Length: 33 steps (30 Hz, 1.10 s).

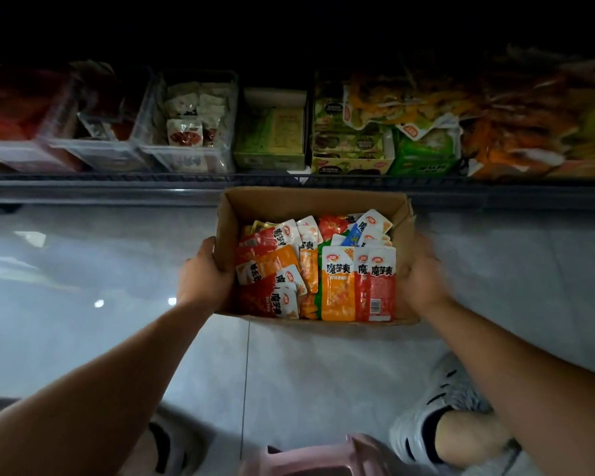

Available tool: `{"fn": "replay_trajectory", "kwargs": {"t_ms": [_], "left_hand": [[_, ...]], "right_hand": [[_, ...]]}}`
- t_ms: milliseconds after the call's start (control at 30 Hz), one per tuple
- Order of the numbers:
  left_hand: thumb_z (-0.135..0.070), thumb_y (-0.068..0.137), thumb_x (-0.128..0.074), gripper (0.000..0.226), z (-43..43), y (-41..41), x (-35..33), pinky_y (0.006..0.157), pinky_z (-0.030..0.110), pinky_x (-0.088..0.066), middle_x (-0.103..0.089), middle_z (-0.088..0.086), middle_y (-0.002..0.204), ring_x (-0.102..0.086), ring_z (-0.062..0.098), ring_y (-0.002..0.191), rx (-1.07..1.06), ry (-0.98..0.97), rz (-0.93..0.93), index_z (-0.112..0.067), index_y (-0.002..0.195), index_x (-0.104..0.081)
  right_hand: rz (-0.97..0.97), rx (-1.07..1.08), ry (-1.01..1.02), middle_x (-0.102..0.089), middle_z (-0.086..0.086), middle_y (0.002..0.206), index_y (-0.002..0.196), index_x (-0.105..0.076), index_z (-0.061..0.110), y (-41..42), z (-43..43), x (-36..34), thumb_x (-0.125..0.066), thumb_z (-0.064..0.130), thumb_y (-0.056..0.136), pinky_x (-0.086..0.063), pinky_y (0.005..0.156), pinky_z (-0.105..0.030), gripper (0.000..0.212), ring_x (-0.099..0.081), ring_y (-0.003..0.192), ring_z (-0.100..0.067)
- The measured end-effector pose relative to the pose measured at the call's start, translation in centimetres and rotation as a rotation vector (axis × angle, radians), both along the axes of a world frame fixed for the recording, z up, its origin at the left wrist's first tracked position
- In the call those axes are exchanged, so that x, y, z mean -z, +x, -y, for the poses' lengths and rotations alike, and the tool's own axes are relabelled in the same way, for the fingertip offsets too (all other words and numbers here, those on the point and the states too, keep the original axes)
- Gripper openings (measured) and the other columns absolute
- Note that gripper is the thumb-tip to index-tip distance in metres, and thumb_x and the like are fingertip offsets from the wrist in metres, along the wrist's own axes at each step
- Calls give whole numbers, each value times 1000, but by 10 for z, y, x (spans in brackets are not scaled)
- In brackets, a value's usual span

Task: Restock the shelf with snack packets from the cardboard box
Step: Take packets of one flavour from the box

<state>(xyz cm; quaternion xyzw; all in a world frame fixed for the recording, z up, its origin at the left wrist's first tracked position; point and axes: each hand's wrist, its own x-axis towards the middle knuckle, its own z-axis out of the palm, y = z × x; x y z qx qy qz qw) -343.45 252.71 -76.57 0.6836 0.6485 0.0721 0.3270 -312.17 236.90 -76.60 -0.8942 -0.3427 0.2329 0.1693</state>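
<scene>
Your left hand [203,273] and right hand [423,276] each clasp a side wall of the cardboard box [310,201], just near of the shelf [186,182]. Risk: the soft walls buckle (the right one looks creased), tipping loose snack packets [337,283] onto the floor [323,372].

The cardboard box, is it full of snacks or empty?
Quite full. The open brown cardboard box holds piled red, orange and green snack packets that cover its whole floor.

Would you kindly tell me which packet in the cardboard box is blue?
The blue packet near the far right corner of the cardboard box; every other packet showing is red, orange, yellow or green.
</scene>
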Motion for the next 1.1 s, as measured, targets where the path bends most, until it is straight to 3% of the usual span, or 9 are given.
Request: {"fn": "replay_trajectory", "kwargs": {"t_ms": [133,267,467,533,667,800,900,1000,1100], "left_hand": [[-24,96,-61,47,6,-3,-4,85,43,-55,-70,14,118,-68,36,102,-16,-9,46,-19,140,-47],[-13,90,-63,57,18,2,-8,101,48,-49,-54,13,137,-56,33,120,23,130,92,-16,144,-48],[-24,92,-64,42,24,17,-6,111,47,-36,-52,7,138,-40,30,133,202,280,-57,-21,134,-61],[-22,94,-64,38,25,27,-4,107,43,-43,-57,5,135,-48,27,128,244,231,32,-21,132,-63],[-22,99,-62,28,22,41,1,82,26,-49,-69,-5,113,-61,10,95,246,71,177,-22,127,-66],[-26,100,-62,22,21,38,12,69,14,-43,-66,-10,107,-60,7,92,180,-31,205,-24,122,-66],[-28,101,-62,19,21,40,18,64,12,-41,-67,-10,105,-60,4,86,189,-67,192,-25,119,-66],[-26,101,-61,18,21,44,18,64,12,-41,-66,-10,105,-59,2,85,202,-74,191,-25,118,-65],[-25,101,-62,17,22,47,14,66,15,-46,-65,-12,100,-62,5,87,190,-99,217,-25,118,-65]], "right_hand": [[40,-159,-43,-42,-21,142,155,-18,21,-3,6,-9,-55,14,96,-48,90,-43,70,-53,117,-40],[352,-403,-34,-47,-12,140,143,-47,16,-8,-2,-11,-62,20,92,-42,104,-44,54,-42,128,-32],[127,-473,-205,-51,-9,145,141,-52,14,-14,-20,-10,-59,20,98,-43,105,-36,44,-51,128,-27],[107,-456,-238,-47,-10,149,146,-46,14,-12,-28,-5,-60,19,98,-41,108,-38,51,-49,132,-27],[31,-469,-377,-33,-11,157,155,-30,14,-8,-45,3,-64,24,96,-34,114,-39,68,-41,139,-29],[72,-407,-387,-25,-13,158,155,-30,16,-1,-46,11,-63,27,96,-42,111,-42,69,-50,131,-33],[112,-402,-328,-32,-13,151,147,-42,12,-1,-40,15,-62,27,96,-43,108,-41,56,-54,124,-32],[132,-401,-240,-45,-12,136,120,-57,13,-2,-35,14,-62,26,96,-49,95,-39,28,-59,109,-28],[83,-423,-210,-60,-8,115,93,-51,19,2,-36,9,-65,27,95,-48,76,-32,15,-59,98,-23]]}}
